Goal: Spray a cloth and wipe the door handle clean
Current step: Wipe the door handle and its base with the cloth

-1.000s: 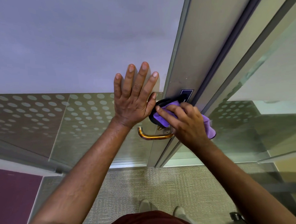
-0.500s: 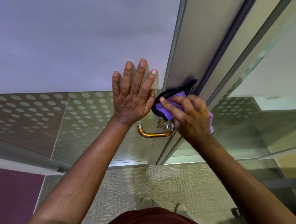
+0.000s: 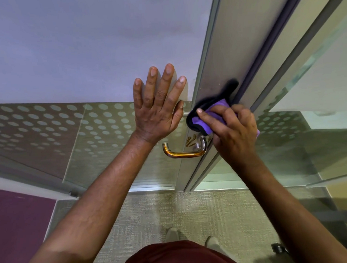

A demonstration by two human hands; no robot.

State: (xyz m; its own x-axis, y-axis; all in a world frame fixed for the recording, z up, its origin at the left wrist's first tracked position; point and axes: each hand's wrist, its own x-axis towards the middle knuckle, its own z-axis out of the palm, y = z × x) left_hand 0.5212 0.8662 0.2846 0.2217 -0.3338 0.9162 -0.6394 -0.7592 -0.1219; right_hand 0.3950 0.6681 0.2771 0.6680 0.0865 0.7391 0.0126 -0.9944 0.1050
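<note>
Glass door (image 3: 107, 61) carries it all: frosted upper pane, dotted band below, metal frame strip (image 3: 221, 57) on its right edge. Left hand (image 3: 158, 110) flat on the glass, fingers spread upward. Brass-toned lever handle (image 3: 184, 151) mounted just below those fingers; purple cloth (image 3: 202, 121) pressed on frame under right hand (image 3: 233, 131) fingertips.

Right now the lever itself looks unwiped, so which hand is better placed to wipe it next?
Right. The right hand already grips the purple cloth just above the handle; the left hand lies flat on the door, holding nothing.

Dotted frosted glass wall (image 3: 50, 125) above beige carpet (image 3: 191, 213).
</note>
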